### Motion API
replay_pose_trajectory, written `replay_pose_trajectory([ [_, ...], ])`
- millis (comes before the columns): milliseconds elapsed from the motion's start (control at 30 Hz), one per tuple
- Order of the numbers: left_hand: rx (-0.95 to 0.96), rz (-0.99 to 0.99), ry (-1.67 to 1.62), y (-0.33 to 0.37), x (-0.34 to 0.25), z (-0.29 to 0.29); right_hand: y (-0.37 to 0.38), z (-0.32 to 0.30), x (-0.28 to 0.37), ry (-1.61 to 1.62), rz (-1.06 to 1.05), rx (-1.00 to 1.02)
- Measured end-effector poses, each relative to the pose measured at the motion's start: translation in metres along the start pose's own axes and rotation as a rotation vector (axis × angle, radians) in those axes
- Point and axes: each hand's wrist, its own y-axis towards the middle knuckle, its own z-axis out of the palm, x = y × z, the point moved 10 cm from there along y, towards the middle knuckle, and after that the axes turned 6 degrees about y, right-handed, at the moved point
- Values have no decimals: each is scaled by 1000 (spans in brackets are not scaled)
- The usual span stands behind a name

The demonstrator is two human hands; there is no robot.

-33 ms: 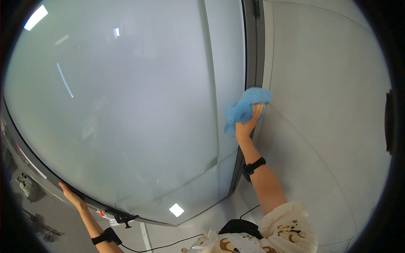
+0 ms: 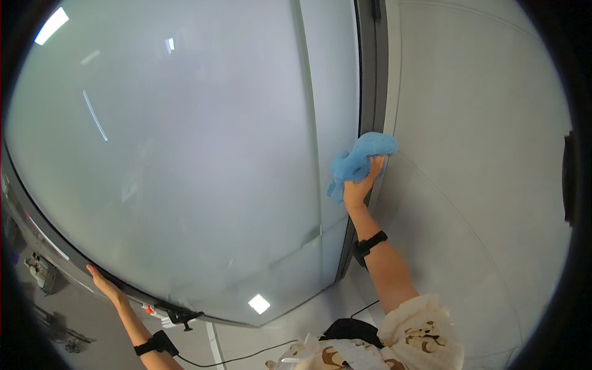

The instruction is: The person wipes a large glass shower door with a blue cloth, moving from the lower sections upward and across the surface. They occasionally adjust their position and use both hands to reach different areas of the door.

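Observation:
A large glass door (image 2: 203,148) with a dark frame fills the left and middle of the view. Bunched under my right hand (image 2: 362,184) is a fluffy blue cloth (image 2: 370,145). It lies against the dark upright frame (image 2: 374,80) at the door's right side and overlaps the glass there. My right fingers rest over the cloth and grip it. Over at the lower left, my left hand (image 2: 106,286) holds the outer edge of the door frame, part of its fingers hidden by the edge.
A black handle (image 2: 181,317) juts from the door's lower edge near my left wrist. A pale wall (image 2: 475,154) stands at the right. Black straps circle both wrists, and a thin black cable (image 2: 246,357) runs from the left one. Blurred objects (image 2: 41,272) lie far left.
My right hand and the blue cloth have slid very slightly downward along the frame. My left hand keeps its place on the door edge.

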Motion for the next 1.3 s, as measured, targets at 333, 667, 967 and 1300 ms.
replay_pose_trajectory([
  [333, -24, 61, 88, -33, -53, 41, -172, 3, -65, 523, 957, -413],
  [667, -61, 63, 165, -59, -101, 106, -220, 41, 28, 614, 1291, -391],
  [967, 7, 68, 241, -78, -101, 166, -348, 69, 143, 509, 2071, -261],
  [1300, -33, 108, 230, -69, -100, 132, -375, 83, 202, 1020, 2792, -62],
])
